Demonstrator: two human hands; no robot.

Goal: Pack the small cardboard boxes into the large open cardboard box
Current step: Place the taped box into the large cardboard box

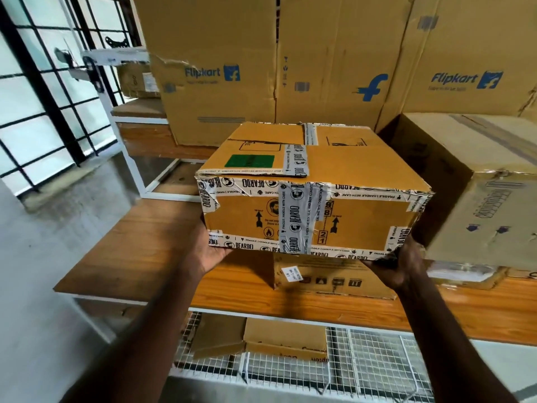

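Carrying step: the taped box [312, 193] is held above the wooden shelf [139, 251], the left hand [213, 251] cupping its lower left corner and the right hand [402, 264] gripping the lower right edge, and next it likely needs lowering level into the large box, not in view.

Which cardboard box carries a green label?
The taped box held between left hand and right hand; no other box shows green.
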